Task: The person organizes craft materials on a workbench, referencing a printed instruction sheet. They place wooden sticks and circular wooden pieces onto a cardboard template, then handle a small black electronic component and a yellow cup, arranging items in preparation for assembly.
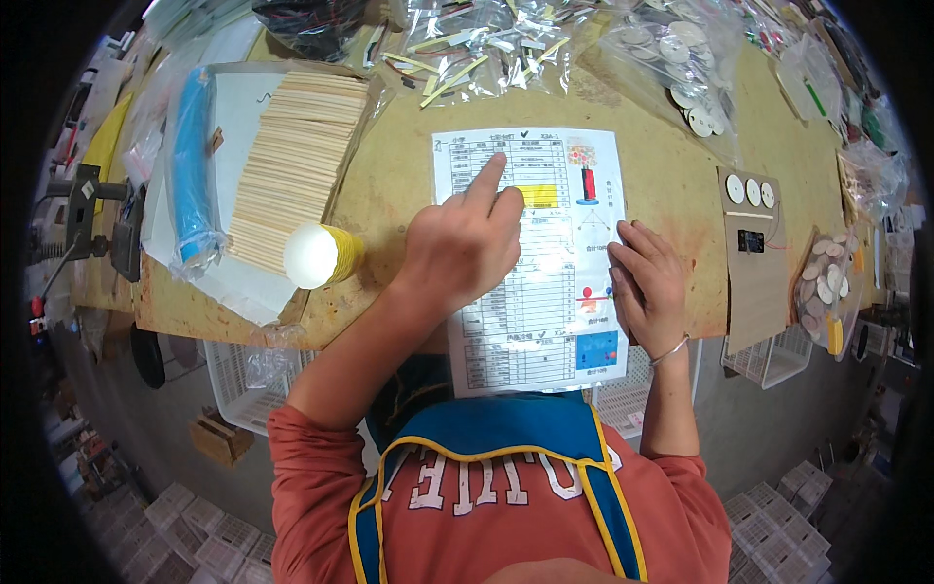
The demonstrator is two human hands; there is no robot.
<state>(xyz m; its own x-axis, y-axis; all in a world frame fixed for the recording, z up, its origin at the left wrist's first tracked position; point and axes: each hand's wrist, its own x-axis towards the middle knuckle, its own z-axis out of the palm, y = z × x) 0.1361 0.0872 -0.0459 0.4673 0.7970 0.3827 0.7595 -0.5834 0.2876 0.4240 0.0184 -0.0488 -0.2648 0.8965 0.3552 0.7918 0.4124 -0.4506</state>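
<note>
A laminated printed sheet (540, 292) with tables and small coloured pictures lies before me, its lower end reaching past the table's front edge. My left hand (467, 237) is over its upper part, the index finger extended onto a table row near the top, the other fingers partly curled; it holds nothing. At the sheet's right edge rests my right hand (646, 281), fingers together and slightly bent, touching the margin. Whether its hidden thumb grips the sheet cannot be told. A stack of yellow paper cups (346, 254) lies on its side left of my left hand.
Wooden sticks (299, 160) and a blue wrapped roll (192, 168) lie in a cardboard tray (164, 252) at left. Bags of strips (474, 51) and white discs (675, 51) are behind. A cardboard piece (757, 292) with discs lies right, beside another disc bag (826, 281).
</note>
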